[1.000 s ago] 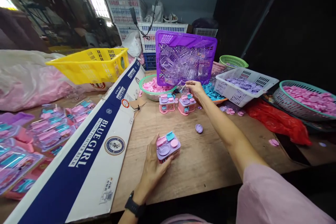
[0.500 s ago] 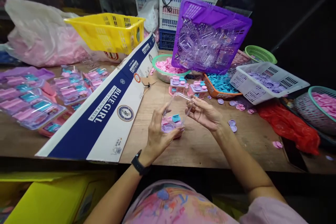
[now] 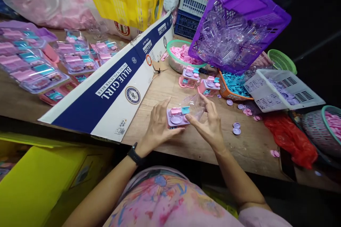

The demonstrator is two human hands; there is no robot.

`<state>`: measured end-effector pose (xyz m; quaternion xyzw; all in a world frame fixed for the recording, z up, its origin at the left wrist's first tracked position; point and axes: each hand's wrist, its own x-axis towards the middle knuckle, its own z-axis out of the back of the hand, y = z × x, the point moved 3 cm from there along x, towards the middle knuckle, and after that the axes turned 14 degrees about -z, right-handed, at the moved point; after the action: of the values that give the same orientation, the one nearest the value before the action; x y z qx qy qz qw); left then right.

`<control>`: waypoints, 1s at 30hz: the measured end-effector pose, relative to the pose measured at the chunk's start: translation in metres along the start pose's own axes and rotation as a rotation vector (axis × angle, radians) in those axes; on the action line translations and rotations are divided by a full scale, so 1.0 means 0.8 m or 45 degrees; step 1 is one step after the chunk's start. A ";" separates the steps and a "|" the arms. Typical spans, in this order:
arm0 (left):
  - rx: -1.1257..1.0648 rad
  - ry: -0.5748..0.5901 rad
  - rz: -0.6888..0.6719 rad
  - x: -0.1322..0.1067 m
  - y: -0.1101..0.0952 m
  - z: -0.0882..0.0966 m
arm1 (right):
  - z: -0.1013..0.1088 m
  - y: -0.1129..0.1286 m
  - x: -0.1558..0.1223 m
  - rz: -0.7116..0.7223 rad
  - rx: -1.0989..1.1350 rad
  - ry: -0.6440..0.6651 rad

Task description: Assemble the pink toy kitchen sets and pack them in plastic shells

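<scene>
Toy kitchens [image 3: 176,119]: left hand [image 3: 157,124] holds one, two stand beyond

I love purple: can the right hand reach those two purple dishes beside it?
Probably yes: nothing seems to block the right hand from the purple dishes, though it may need to release the clear cover first.

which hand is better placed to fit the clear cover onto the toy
Probably the right hand: its fingers hold the clear cover beside the toy, which the left hand grips.
</scene>
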<state>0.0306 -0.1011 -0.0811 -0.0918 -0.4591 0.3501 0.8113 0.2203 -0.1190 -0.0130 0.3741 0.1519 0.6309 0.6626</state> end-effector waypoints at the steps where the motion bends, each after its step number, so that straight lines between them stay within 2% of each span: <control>1: -0.070 0.057 0.081 -0.006 0.010 -0.006 | -0.001 -0.002 0.004 -0.030 -0.022 -0.010; 4: -0.211 0.123 0.217 -0.029 0.019 -0.025 | -0.010 -0.005 0.005 -0.039 -0.105 0.024; 7: -0.115 0.049 0.224 -0.050 0.001 -0.038 | -0.018 -0.007 -0.007 -0.012 -0.193 0.075; 11: -0.032 -0.033 0.200 -0.065 -0.026 -0.043 | -0.020 -0.010 -0.028 -0.035 -0.339 0.172; 14: -0.048 -0.034 0.186 -0.068 -0.031 -0.041 | -0.019 -0.011 -0.038 -0.045 -0.465 0.201; 18: -0.095 -0.034 0.170 -0.069 -0.028 -0.040 | -0.021 -0.006 -0.044 0.031 -0.563 0.222; 30: -0.166 -0.129 0.174 -0.065 -0.027 -0.035 | -0.017 0.014 -0.036 0.114 -0.837 0.266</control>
<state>0.0465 -0.1457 -0.1221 -0.1578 -0.5140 0.3781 0.7536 0.1985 -0.1433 -0.0228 0.0803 -0.0089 0.7094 0.7002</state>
